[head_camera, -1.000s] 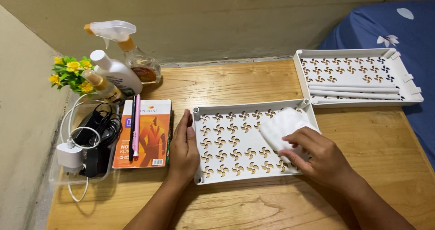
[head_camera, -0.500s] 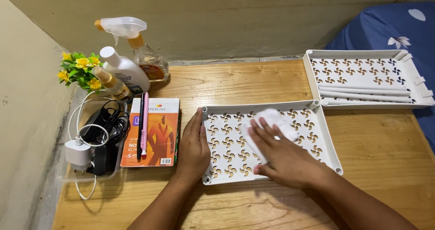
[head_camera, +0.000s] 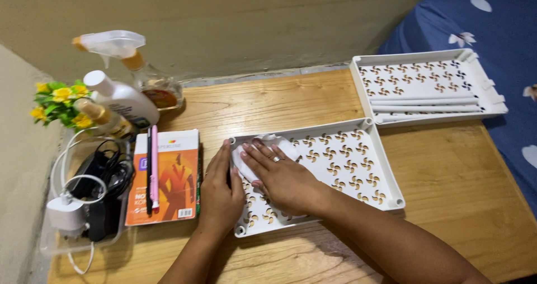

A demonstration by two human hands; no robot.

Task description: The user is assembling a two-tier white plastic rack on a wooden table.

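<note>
The white perforated tray lies flat near the middle of the wooden surface, its long side running from about eight o'clock to two o'clock, with a second tray of the same kind at one o'clock, near the blue bed. It looks like thin moulded plastic: light, fairly stiff, and likely to skid on the smooth wood if pushed, so it wants steadying at a rim rather than across the cut-out floor, which is probably the weakest part. The raised side walls and the round corner sockets look like the firmest places to take hold. The left hand does just that, lying along the tray's nine o'clock edge with its fingers close together and flat against the wall. The right hand rests inside the tray at its ten o'clock corner, fingers slightly spread and pressing down on a white cloth, which is soft, crumpled and mostly hidden under the palm. The tray is rectangular, with low walls and a floor pierced by rows of small pinwheel-shaped holes through which the wood shows. At nine o'clock from it lie an orange notebook with pens on it, and beyond that a clear box of cables.
</note>
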